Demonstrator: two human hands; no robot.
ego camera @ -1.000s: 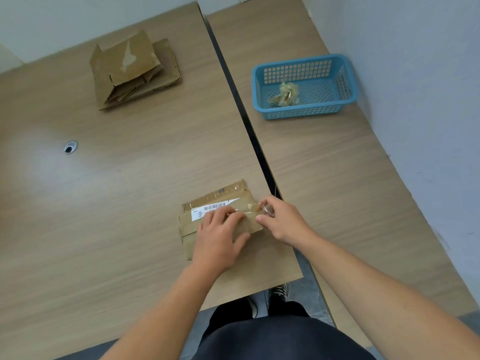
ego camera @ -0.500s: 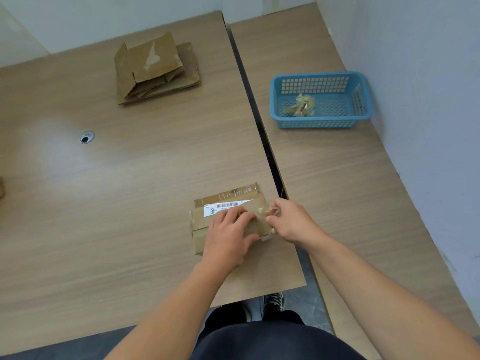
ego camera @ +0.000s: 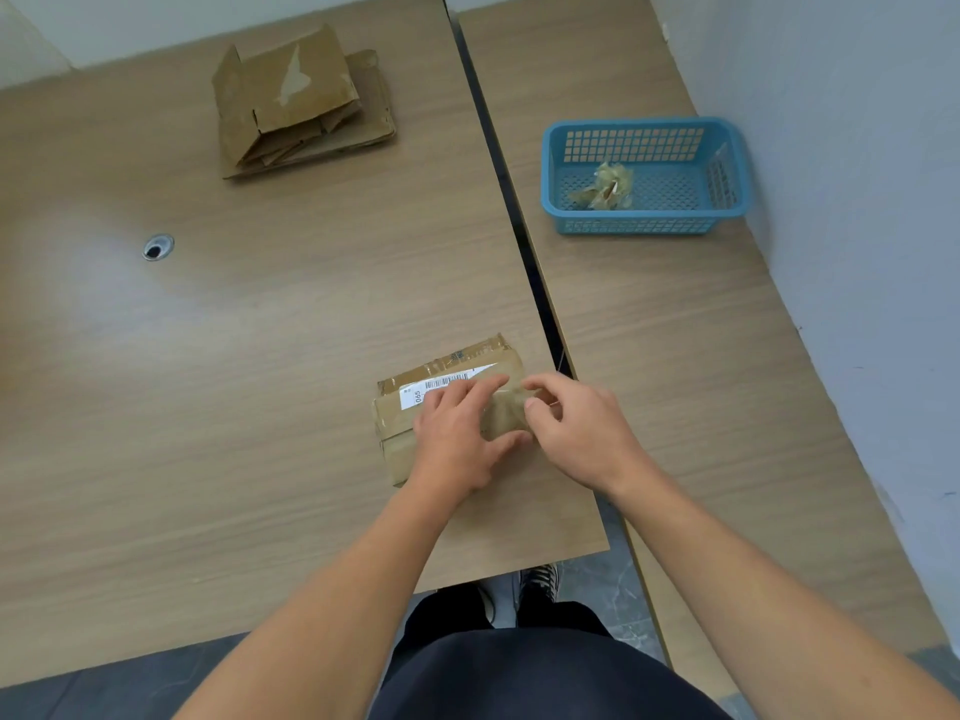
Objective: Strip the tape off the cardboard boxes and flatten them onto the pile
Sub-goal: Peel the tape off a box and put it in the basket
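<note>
Near the front right corner of the light wooden desk (ego camera: 260, 356), the small brown taped cardboard box (ego camera: 447, 407) is being pressed down by the spread left hand (ego camera: 457, 433), evidently as an anchor, while its brown tape (ego camera: 506, 415) is apparently being pinched by the right hand (ego camera: 576, 433) for peeling.

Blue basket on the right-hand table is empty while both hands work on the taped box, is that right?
Not empty: the head view shows a crumpled wad of tape lying in the blue basket. The rest holds: left hand and right hand are on the taped box.
</note>
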